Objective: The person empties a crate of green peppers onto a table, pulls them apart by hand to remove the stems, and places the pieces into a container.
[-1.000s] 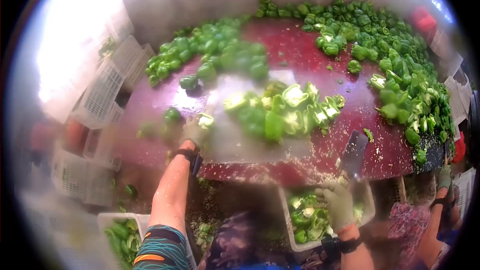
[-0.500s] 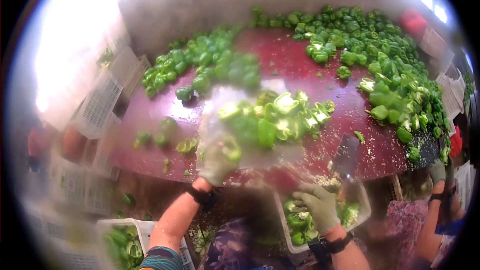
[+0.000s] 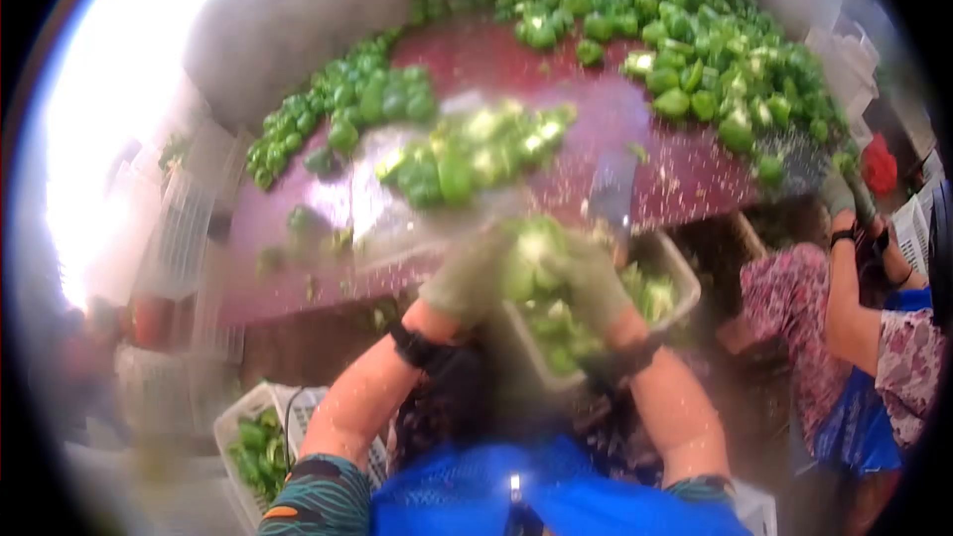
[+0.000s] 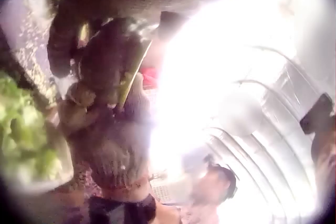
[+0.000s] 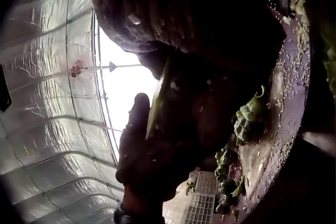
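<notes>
In the head view, both gloved hands meet above a crate [image 3: 685,283] of cut peppers. The left hand [image 3: 465,276] grips a pale green cut pepper [image 3: 536,256] from one side, and the right hand [image 3: 596,288] holds its other side. Motion blur hides the fingertips. The left wrist view shows the pepper [image 4: 107,58] dark between the hands, with the right hand [image 4: 118,148] below it. Its thin cut edge [image 5: 156,103] shows between the two hands in the right wrist view, where the left hand [image 5: 149,161] is in shadow.
A wide blade [image 3: 612,184] lies on the red table [image 3: 695,164], near cut peppers [image 3: 476,154]. Whole peppers [image 3: 635,0] are heaped along the far side. Another crate [image 3: 260,397] stands lower left; another person's arm [image 3: 844,288] is at right.
The left hand has moved right with the cut pepper, to the right hand. The right hand has risen from the crate and now holds the pepper too. The head view has shifted.
</notes>
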The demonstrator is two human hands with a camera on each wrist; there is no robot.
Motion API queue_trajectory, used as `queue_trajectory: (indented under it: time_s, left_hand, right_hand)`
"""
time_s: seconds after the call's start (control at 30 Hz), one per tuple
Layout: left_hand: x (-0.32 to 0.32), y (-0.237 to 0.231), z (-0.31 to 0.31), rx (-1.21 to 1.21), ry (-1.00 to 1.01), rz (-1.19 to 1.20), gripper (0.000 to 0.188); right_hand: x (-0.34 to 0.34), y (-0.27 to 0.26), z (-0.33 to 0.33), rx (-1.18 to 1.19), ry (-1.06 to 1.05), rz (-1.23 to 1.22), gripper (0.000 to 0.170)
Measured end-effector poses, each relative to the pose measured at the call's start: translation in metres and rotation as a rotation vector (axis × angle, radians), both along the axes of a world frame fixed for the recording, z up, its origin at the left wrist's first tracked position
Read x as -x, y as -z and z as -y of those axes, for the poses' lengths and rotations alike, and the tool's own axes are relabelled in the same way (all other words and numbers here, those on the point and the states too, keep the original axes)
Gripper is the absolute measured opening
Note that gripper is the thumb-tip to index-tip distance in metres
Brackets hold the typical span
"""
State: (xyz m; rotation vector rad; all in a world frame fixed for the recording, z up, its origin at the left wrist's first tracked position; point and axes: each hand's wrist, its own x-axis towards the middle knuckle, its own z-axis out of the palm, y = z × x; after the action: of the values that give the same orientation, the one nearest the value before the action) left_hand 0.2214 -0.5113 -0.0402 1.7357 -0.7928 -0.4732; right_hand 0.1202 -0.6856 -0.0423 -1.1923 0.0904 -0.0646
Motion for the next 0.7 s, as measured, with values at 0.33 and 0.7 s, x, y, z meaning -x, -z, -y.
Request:
queue_trajectory:
  time_s: [0.33,0.7]
  left_hand:
    - [0.015,0.03,-0.006,0.274,-0.238,-0.358,0.038]
    - [0.012,0.032,-0.009,0.171,-0.32,0.105,0.05]
  right_hand:
    - [-0.004,-0.007,-0.01,0.231,0.203,-0.095,0.015]
    - [-0.007,-0.016,-0.038,0.103,0.033,-0.276,0.039]
